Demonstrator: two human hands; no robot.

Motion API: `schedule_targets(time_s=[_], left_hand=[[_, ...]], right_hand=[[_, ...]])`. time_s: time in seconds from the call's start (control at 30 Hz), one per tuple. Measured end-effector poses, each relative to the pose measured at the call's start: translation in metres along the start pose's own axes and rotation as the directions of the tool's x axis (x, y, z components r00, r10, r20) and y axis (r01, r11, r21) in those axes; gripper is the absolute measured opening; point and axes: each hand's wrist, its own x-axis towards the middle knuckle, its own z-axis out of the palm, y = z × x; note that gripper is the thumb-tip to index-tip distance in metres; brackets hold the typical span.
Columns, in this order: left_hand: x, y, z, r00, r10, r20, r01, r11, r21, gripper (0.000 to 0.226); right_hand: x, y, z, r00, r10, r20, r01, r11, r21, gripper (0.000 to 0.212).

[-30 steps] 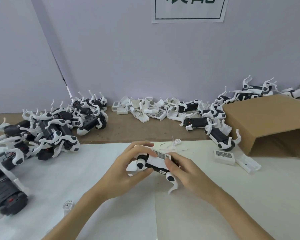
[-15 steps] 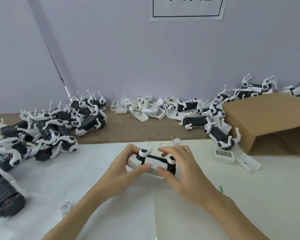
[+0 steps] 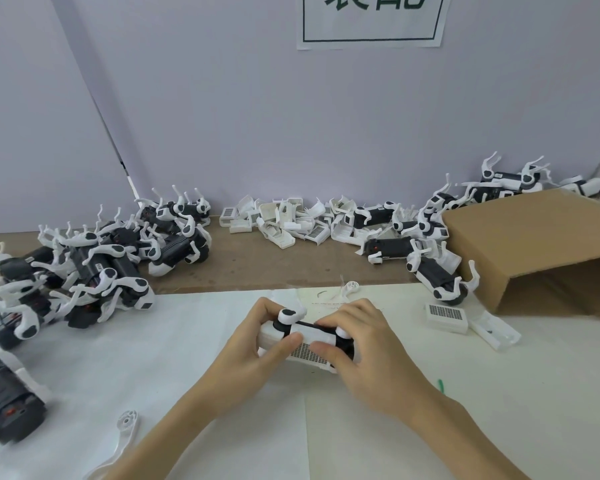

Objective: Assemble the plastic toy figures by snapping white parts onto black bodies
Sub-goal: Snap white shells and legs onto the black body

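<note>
A black-and-white toy figure lies on its side at the middle of the white sheet, held between both hands. My left hand grips its left end, thumb on the white grilled panel that faces me. My right hand grips its right end, thumb on the same panel and fingers curled over the top. Two round white leg joints stick up between my fingers. The figure's far side is hidden by my hands.
Assembled figures are heaped at the left. Loose white shells lie along the wall, with more figures beside an open cardboard box at the right. Two white parts lie near the box. A loose leg lies front left.
I have rolled the figure over in my hands: the grilled panel moved from the top to the near side, and the leg joints now point up instead of hanging down.
</note>
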Motion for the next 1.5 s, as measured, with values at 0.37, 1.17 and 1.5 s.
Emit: schedule_targets(time_s=[0.37,1.17,1.5], left_hand=[[0.004,0.007,0.0,0.927,0.365,0.083,-0.371,0.861,0.347,0.062],[0.002,0.006,0.009,0.885,0.464,-0.041,-0.372,0.758,0.536,0.04],[-0.006,0.018,0.026,0.973,0.22,-0.063,-0.194,0.938,0.289,0.068]], right_hand=[[0.007,-0.002,-0.015,0.87,0.421,0.255,-0.462,0.519,0.72,0.028],[-0.002,-0.005,-0.008,0.999,0.039,0.035,-0.041,0.996,0.074,0.05],[-0.004,-0.007,-0.002,0.996,-0.078,-0.05,0.062,0.961,-0.268,0.062]])
